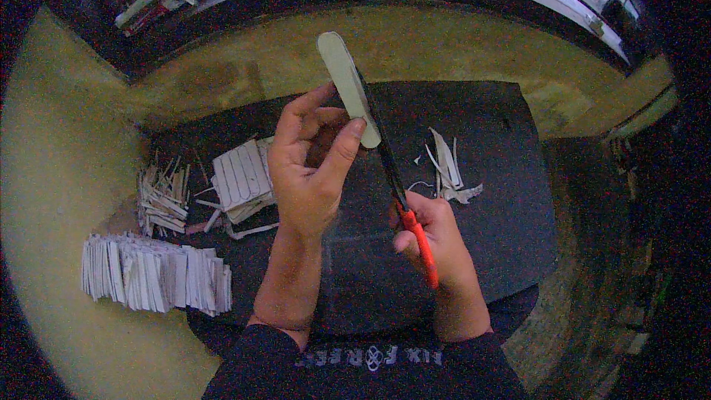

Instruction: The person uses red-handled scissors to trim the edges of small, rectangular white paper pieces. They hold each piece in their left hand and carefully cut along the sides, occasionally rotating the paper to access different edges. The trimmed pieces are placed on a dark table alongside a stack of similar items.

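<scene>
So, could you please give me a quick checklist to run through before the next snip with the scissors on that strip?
1. Strip gripped: left hand pinches its lower end between thumb and fingers, ok.
2. Scissors in hand: right hand is closed on the red handles, ok.
3. Blade against the strip: the blades run along its right edge, ok.
4. Left fingertips away from the blades: the thumb sits right beside them, not ok.
5. Blades open or shut: cannot tell.
6. Mat under the cut: offcuts lie to the right, bare mat lies below the hands, ok.
</scene>
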`<action>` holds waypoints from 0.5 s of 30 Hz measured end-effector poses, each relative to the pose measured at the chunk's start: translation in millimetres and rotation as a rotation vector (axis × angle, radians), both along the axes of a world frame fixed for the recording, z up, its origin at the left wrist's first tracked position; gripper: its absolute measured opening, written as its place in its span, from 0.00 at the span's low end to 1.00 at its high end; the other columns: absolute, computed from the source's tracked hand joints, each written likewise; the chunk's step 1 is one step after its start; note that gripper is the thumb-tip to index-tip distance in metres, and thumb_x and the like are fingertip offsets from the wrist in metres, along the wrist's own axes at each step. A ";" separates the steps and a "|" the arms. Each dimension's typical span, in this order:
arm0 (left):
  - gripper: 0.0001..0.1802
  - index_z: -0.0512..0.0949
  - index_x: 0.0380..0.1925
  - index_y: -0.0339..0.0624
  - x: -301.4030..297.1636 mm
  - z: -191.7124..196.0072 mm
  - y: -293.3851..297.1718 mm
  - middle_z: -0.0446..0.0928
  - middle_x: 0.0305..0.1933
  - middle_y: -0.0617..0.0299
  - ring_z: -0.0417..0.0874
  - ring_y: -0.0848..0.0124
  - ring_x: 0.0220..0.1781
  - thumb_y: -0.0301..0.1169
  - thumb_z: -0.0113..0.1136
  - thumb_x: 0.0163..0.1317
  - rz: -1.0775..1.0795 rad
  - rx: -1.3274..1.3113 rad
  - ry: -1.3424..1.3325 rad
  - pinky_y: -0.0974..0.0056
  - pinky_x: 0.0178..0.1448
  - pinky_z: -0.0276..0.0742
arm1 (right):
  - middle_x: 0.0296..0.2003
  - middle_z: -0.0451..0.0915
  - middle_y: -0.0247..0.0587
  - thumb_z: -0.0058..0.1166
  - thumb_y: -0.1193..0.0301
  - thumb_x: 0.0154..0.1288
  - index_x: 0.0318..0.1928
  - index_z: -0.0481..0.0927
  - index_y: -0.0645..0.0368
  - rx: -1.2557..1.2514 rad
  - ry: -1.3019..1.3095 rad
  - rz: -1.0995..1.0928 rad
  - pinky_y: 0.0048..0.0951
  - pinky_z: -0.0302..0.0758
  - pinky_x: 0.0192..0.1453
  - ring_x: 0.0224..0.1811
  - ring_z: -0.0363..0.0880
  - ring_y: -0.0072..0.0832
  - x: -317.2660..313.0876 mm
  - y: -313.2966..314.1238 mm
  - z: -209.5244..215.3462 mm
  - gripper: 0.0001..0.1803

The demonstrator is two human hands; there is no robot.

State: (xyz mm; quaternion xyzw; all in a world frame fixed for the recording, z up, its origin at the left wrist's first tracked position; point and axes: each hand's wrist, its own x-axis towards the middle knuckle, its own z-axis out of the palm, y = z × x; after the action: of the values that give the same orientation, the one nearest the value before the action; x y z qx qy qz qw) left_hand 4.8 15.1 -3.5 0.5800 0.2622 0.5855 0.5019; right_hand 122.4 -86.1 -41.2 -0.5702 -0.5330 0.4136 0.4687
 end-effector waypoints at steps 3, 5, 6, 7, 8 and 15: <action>0.19 0.65 0.45 0.37 0.0 0.7 -1.6 0.75 0.33 0.61 0.75 0.77 0.32 0.22 0.55 0.51 0.014 0.001 0.004 0.75 0.34 0.71 | 0.13 0.64 0.35 0.63 0.51 0.37 0.26 0.69 0.63 -0.012 -0.015 -0.001 0.27 0.61 0.20 0.19 0.57 0.18 -0.7 0.1 1.9 0.28; 0.18 0.66 0.45 0.37 0.2 0.6 -1.3 0.74 0.32 0.62 0.75 0.78 0.31 0.23 0.55 0.52 0.040 0.010 0.024 0.75 0.33 0.71 | 0.13 0.64 0.35 0.63 0.51 0.38 0.25 0.69 0.63 -0.014 -0.025 0.005 0.27 0.61 0.21 0.19 0.57 0.19 -0.7 0.2 2.6 0.27; 0.17 0.66 0.44 0.37 -0.2 0.6 -1.0 0.74 0.32 0.62 0.74 0.78 0.31 0.24 0.54 0.53 0.054 0.014 0.034 0.75 0.33 0.71 | 0.13 0.64 0.35 0.63 0.52 0.38 0.26 0.69 0.63 -0.015 -0.035 0.016 0.27 0.61 0.21 0.19 0.57 0.19 0.8 -0.3 2.3 0.27; 0.16 0.66 0.43 0.37 -1.4 0.5 -0.8 0.74 0.32 0.62 0.74 0.78 0.31 0.24 0.54 0.54 0.045 -0.019 0.001 0.75 0.33 0.70 | 0.13 0.64 0.35 0.63 0.52 0.38 0.26 0.69 0.63 -0.017 -0.044 0.027 0.28 0.61 0.21 0.19 0.57 0.19 2.0 -0.4 2.1 0.27; 0.15 0.67 0.42 0.37 -2.7 0.4 -0.7 0.74 0.31 0.62 0.73 0.79 0.31 0.25 0.53 0.54 0.035 -0.052 -0.033 0.75 0.33 0.70 | 0.13 0.64 0.35 0.63 0.51 0.38 0.26 0.69 0.63 -0.042 -0.057 0.040 0.28 0.61 0.21 0.19 0.57 0.19 2.9 -0.8 3.1 0.27; 0.08 0.67 0.35 0.36 -6.2 -3.8 5.8 0.73 0.31 0.63 0.72 0.80 0.32 0.26 0.51 0.56 0.213 0.055 0.034 0.75 0.36 0.68 | 0.15 0.64 0.35 0.64 0.49 0.34 0.29 0.68 0.64 -0.089 0.018 0.150 0.29 0.62 0.23 0.21 0.58 0.20 3.4 -0.6 0.4 0.32</action>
State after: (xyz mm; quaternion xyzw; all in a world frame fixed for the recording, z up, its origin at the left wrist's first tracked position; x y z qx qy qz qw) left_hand -1.4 20.8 -7.3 0.5723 0.3146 0.6327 0.4162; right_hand 125.9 -86.7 -40.8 -0.5451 -0.5511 0.4760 0.4155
